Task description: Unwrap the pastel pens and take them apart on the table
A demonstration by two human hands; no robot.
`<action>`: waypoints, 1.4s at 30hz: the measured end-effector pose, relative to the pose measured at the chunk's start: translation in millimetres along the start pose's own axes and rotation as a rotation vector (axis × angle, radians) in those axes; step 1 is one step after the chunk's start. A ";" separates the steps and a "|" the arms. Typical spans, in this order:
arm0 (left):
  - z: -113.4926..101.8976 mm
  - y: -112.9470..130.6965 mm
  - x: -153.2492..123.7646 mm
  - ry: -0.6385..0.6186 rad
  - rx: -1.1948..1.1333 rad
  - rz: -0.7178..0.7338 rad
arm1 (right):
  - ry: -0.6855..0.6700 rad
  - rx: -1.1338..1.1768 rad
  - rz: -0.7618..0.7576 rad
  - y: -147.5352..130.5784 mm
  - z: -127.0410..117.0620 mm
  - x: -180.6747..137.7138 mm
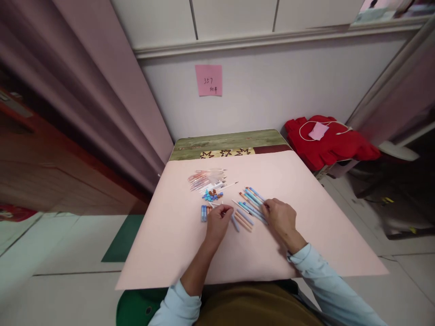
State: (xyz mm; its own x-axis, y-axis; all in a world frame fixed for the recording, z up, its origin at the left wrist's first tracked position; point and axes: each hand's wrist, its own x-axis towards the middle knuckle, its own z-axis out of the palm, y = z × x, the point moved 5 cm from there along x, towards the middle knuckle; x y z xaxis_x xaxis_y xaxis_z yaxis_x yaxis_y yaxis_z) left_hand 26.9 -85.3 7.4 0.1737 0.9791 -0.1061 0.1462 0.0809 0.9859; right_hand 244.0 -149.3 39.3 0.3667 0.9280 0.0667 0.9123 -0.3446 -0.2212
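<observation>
On the pale pink table sheet lies a scatter of pen parts. My left hand is curled in a pinch over a thin white refill near a short blue and orange piece. My right hand rests with fingers bent on the edge of a row of blue and orange pen barrels. Small blue and brown caps sit just beyond my left hand. Clear pen tubes and refills are piled further back.
A green patterned tabletop shows beyond the pink sheet, against a white wall with a pink note. Red cloth with a white cable lies on a seat at the right. A curtain hangs on the left.
</observation>
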 end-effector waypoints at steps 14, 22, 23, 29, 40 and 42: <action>-5.7 -0.7 -8.0 -0.025 -0.634 -0.297 | -1.158 1.574 0.241 -84.0 50.1 -49.3; -21.2 9.1 -13.6 0.041 -0.536 -0.191 | -1.027 1.623 0.293 -99.4 57.0 -52.5; -21.9 9.3 -13.8 0.081 -0.525 -0.182 | -0.943 1.572 0.233 -99.4 55.3 -51.2; -14.4 4.5 -15.0 0.159 -0.530 -0.186 | -0.502 1.261 0.042 -89.1 40.2 -42.0; -7.9 4.7 -17.0 0.184 -0.429 -0.100 | -0.562 1.411 0.210 -87.1 48.3 -46.7; -6.9 5.5 -15.7 0.184 -0.433 -0.091 | -0.524 1.422 0.191 -85.6 46.8 -45.5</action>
State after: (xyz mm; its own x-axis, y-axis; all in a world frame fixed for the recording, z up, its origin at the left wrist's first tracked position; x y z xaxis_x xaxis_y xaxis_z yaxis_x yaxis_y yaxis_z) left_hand 18.3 -98.9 15.4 -0.0023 0.9781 -0.2081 -0.2728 0.1996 0.9411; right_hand 140.7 -155.4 9.6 0.0723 0.9362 -0.3439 -0.1778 -0.3272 -0.9281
